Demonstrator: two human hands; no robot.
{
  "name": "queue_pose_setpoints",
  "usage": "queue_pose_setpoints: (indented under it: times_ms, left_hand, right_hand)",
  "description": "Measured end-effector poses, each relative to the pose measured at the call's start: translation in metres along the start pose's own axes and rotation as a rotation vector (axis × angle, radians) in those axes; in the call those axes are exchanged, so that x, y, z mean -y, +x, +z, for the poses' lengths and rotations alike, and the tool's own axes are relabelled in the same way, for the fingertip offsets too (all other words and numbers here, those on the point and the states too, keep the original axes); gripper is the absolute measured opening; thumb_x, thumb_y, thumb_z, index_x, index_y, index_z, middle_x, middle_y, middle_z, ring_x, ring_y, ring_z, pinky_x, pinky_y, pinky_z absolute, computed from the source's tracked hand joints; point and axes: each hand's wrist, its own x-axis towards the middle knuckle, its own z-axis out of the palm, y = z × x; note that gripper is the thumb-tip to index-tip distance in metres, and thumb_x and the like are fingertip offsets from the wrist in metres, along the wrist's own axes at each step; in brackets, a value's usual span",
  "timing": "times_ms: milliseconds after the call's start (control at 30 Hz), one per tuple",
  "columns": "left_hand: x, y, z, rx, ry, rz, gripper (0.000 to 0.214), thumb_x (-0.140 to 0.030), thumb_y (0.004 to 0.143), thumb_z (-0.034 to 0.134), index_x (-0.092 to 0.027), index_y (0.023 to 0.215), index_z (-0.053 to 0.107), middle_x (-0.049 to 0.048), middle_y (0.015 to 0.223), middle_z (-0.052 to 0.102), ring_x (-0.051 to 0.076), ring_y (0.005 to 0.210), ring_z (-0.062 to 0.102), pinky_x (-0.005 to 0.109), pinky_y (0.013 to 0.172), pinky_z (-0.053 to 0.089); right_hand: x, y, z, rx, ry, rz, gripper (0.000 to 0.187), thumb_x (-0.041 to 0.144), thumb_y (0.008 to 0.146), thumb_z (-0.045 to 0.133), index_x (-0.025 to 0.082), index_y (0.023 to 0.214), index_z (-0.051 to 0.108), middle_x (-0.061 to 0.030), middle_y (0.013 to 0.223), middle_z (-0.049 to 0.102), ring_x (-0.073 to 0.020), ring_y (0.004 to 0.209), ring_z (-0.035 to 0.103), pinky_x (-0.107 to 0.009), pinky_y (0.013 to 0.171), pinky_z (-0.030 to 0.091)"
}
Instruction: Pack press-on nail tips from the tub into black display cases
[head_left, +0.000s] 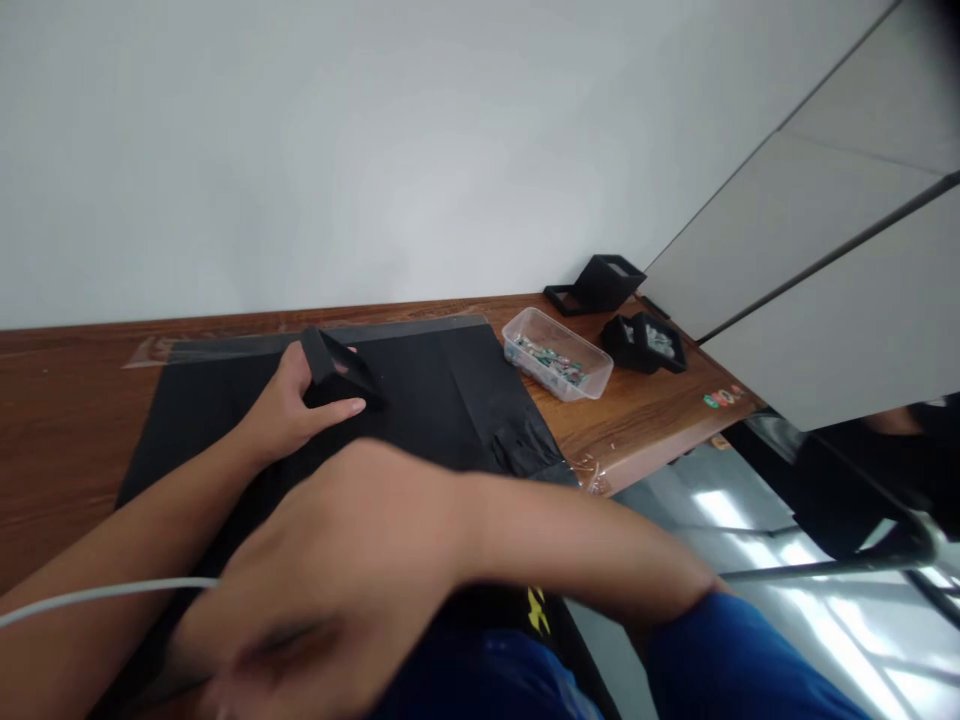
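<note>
My left hand (289, 410) reaches out over a black mat (442, 390) and grips a small black box (334, 365), thumb under it and fingers behind. My right hand (322, 590) is close to the camera, low in view, crossing to the left over the near edge of the mat. Its fingers are blurred and curled downward, and I cannot make out whether they hold anything.
A wooden table (67, 420) carries the mat. A clear plastic tub (556, 353) of small green parts stands at the right. Behind it sit an open black box (600, 283) and another black box (646, 342). A white cable (90, 595) crosses my left arm. Grey partition at right.
</note>
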Motion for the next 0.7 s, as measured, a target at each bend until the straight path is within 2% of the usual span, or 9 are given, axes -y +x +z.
queue_pose_setpoints:
  times_ms: [33, 67, 133, 167, 267, 400, 567, 700]
  left_hand:
    - [-0.001, -0.001, 0.0, 0.019, -0.019, -0.002, 0.052, -0.048, 0.067, 0.084, -0.025, 0.105, 0.057, 0.0095, 0.125, 0.064, 0.037, 0.122, 0.06, 0.053, 0.102, 0.05]
    - [-0.002, -0.002, 0.001, 0.04, -0.052, -0.013, 0.053, -0.049, 0.067, 0.083, -0.025, 0.106, 0.056, 0.009, 0.122, 0.065, 0.037, 0.119, 0.062, 0.053, 0.1, 0.051]
    - [-0.006, -0.003, 0.004, 0.067, -0.099, -0.05, 0.054, -0.051, 0.067, 0.083, -0.024, 0.104, 0.054, 0.0069, 0.108, 0.066, 0.034, 0.108, 0.066, 0.052, 0.095, 0.054]
    - [-0.008, -0.004, 0.006, 0.075, -0.101, -0.063, 0.056, -0.051, 0.067, 0.083, -0.023, 0.105, 0.054, 0.0066, 0.107, 0.066, 0.034, 0.107, 0.066, 0.051, 0.095, 0.054]
    - [-0.012, -0.006, 0.012, 0.097, -0.115, -0.101, 0.061, -0.049, 0.065, 0.084, -0.022, 0.109, 0.052, 0.0068, 0.111, 0.065, 0.033, 0.11, 0.065, 0.049, 0.097, 0.053]
    - [-0.014, -0.005, 0.014, 0.105, -0.138, -0.09, 0.054, -0.047, 0.072, 0.081, -0.022, 0.108, 0.051, 0.0058, 0.109, 0.067, 0.03, 0.106, 0.067, 0.045, 0.096, 0.054]
    - [-0.019, -0.004, 0.014, 0.091, -0.032, -0.047, 0.045, -0.047, 0.072, 0.08, -0.022, 0.101, 0.056, 0.0048, 0.104, 0.068, 0.03, 0.103, 0.068, 0.044, 0.094, 0.055]
    - [-0.027, -0.006, 0.015, 0.061, 0.022, -0.073, 0.043, -0.049, 0.073, 0.077, -0.023, 0.1, 0.057, 0.0039, 0.1, 0.069, 0.031, 0.099, 0.068, 0.044, 0.089, 0.056]
  right_hand:
    - [-0.016, 0.003, -0.004, 0.007, 0.095, -0.082, 0.021, 0.039, 0.092, 0.063, 0.024, 0.077, 0.062, 0.0018, 0.078, 0.07, -0.011, 0.074, 0.066, -0.02, 0.072, 0.052]
    - [-0.034, 0.004, -0.007, -0.08, 0.154, -0.069, 0.019, 0.035, 0.094, 0.058, 0.023, 0.08, 0.06, 0.0015, 0.076, 0.068, -0.0101, 0.07, 0.064, -0.02, 0.072, 0.051]
    - [-0.071, 0.001, -0.013, -0.338, 0.137, 0.072, 0.011, 0.032, 0.09, 0.059, 0.021, 0.089, 0.06, 0.0, 0.08, 0.066, -0.0114, 0.07, 0.06, -0.024, 0.07, 0.049]
    - [-0.086, -0.003, -0.014, -0.396, 0.12, 0.109, 0.014, 0.032, 0.085, 0.063, 0.02, 0.093, 0.059, -0.0018, 0.087, 0.066, -0.0126, 0.074, 0.059, -0.025, 0.072, 0.049]
    - [-0.112, -0.013, -0.016, -0.339, 0.151, 0.147, 0.022, 0.034, 0.078, 0.069, 0.019, 0.09, 0.058, -0.001, 0.086, 0.063, -0.0128, 0.071, 0.056, -0.026, 0.069, 0.047]
    - [-0.105, -0.019, -0.021, -0.268, 0.156, 0.231, 0.014, 0.029, 0.076, 0.068, 0.019, 0.084, 0.062, 0.0023, 0.078, 0.063, -0.011, 0.065, 0.054, -0.024, 0.063, 0.041]
    - [-0.09, -0.02, -0.025, -0.277, 0.093, 0.342, 0.01, 0.029, 0.076, 0.066, 0.019, 0.076, 0.064, 0.0027, 0.074, 0.064, -0.0113, 0.065, 0.056, -0.024, 0.062, 0.038]
    - [-0.086, -0.02, -0.023, -0.309, 0.07, 0.396, 0.01, 0.029, 0.075, 0.065, 0.02, 0.076, 0.066, 0.0033, 0.073, 0.066, -0.012, 0.066, 0.059, -0.024, 0.061, 0.038]
